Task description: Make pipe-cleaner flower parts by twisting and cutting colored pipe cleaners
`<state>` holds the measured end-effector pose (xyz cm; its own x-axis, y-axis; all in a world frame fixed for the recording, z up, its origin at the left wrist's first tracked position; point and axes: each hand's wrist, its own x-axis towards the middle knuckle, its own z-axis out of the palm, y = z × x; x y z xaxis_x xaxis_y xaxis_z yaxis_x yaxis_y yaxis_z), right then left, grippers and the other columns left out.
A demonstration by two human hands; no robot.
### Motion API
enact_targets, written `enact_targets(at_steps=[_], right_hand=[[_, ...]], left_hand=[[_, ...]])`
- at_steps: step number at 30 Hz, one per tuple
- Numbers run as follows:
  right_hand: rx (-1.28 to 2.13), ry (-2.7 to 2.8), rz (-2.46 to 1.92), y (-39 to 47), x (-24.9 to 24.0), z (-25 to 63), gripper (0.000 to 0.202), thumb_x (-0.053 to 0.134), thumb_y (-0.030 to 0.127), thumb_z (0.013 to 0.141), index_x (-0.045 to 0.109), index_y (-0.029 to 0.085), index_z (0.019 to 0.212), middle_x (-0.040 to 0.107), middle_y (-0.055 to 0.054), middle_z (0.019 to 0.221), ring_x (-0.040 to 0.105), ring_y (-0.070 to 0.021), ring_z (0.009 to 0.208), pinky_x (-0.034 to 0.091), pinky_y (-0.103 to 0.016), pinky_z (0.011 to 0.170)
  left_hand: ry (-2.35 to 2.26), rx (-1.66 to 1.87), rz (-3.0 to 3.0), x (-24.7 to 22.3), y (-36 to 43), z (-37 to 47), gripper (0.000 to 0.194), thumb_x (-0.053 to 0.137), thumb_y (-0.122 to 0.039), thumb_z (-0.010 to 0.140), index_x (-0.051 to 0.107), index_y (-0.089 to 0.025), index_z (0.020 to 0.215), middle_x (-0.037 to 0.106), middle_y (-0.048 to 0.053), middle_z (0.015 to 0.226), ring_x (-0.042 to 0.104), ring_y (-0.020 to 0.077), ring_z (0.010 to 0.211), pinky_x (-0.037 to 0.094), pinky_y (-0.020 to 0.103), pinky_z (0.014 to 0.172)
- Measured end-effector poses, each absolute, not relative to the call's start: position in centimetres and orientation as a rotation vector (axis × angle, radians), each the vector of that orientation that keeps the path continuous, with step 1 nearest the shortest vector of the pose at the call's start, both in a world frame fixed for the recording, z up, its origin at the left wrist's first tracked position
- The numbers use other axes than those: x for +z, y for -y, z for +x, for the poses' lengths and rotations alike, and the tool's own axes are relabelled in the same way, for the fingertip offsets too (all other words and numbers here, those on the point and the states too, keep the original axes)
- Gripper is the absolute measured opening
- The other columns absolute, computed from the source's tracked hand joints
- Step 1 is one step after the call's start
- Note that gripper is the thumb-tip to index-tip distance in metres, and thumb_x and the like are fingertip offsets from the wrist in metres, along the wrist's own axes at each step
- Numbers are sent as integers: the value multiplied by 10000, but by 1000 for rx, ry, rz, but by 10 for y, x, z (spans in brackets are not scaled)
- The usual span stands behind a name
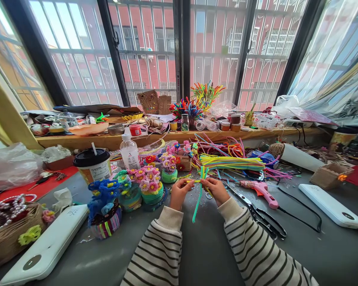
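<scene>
My left hand (pixel 180 193) is closed, its thumb and fingertips pinching the left end of a yellow pipe cleaner (pixel 197 181). On the other side, my right hand (pixel 216 191) pinches the same bundle where the yellow piece meets several green pipe cleaners (pixel 198 202). One long green stem hangs down between the hands, and shorter green ends stick up above the fingers. The exact crossing point is partly covered by my right fingers. Behind the hands lies a thick bunch of yellow and green pipe cleaners (pixel 232 162).
Right of my hands are scissors (pixel 250 206) and a pink glue gun (pixel 264 193) with a black cord. To the left stand pipe-cleaner flower pots (pixel 152 188), a bottle (pixel 129 153) and a lidded cup (pixel 92 169). White power banks (pixel 331 204) lie at both sides. A cluttered sill runs behind.
</scene>
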<state>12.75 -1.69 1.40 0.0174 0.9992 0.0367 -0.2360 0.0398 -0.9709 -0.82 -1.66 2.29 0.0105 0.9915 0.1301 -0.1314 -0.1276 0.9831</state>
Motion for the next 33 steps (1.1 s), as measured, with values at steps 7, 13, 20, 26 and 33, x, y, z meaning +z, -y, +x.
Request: enact_targets(at_steps=[7,13,20,26,33], right_hand=[[1135,878,-962,14,9,123,309,632,427,469,521,146,533,464,33,466,383,-69,416,294,-218,424],[1157,1104,-959,18,17,127,285,612,412,512,490,155,493,449,48,442,373,-61,410,287,-209,431],[1286,1558,-917,23,19,127,279,584,388,559,474,141,490,463,47,446,392,-60,425,287,-200,443],[1205,1543,-968,20,13,126,256,577,370,577,486,141,507,466,49,447,397,-62,423,290,-199,445],[1183,1295,-920,17,8,121,269,580,363,584,465,140,487,447,52,441,376,-55,423,292,-200,454]], left_hand=[[-1054,1288,1179,21,22,0,196,615,-316,512,618,-137,593,598,32,645,546,118,545,410,198,482],[-1021,1307,1114,23,21,-6,285,540,-366,597,628,-126,724,618,78,767,557,138,640,410,202,516],[-981,1355,1230,21,19,-6,251,624,-330,511,611,-128,659,596,17,641,526,122,602,401,212,564],[-994,1388,1192,19,18,-4,207,651,-295,471,568,-122,550,531,-28,514,484,90,506,392,206,528],[-926,1319,1001,18,20,-3,241,640,-315,497,580,-115,618,571,9,617,545,125,632,428,225,603]])
